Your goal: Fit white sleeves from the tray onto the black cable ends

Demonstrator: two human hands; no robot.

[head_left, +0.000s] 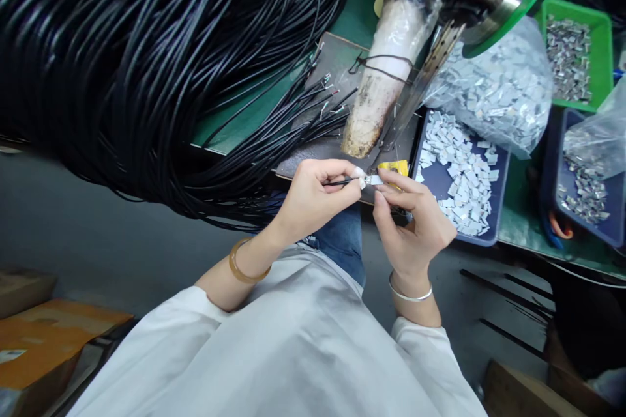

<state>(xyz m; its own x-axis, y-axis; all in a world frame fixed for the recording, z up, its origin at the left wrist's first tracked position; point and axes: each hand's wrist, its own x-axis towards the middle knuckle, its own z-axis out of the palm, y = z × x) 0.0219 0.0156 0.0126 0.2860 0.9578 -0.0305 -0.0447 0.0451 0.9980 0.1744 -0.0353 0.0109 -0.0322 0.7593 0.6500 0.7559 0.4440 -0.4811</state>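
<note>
At a green bench point(523, 215), your L hand point(313, 199) pinches a thin black cable point(341, 182) btwn thumb & fingers, its tip poking out twd your R hand point(413, 218). A small pale flat piece point(376, 180) sits at that tip, in the narrow gap b/w both sets of fingertips. Cable & piece lie approx. in one line, the long axis running L to R across your front, nearly level. The piece is close to both hands, its outer end right at your R fingertips; whether they grip it or only touch it, you can't tell from this angle. White wrapping covers some L fingertips.

Just beyond your R fingers: a yellow item point(397, 167), partly hidden. Past your R hand, a blue tray point(499, 205) holds loose pale pieces, w/ a clear bag point(493, 88) of similar bits behind it. Farther R: a green bin point(605, 55) & a second blue tray, both w/ small metal parts.

To your L, a big bundle of black cables point(161, 45) spills over the bench edge, loose ends fanned on a gray board point(337, 55). Main obstruction: a white tapered column point(368, 104), slanting down just beyond your fingertips, w/ a metal bar point(435, 62) alongside.
</note>
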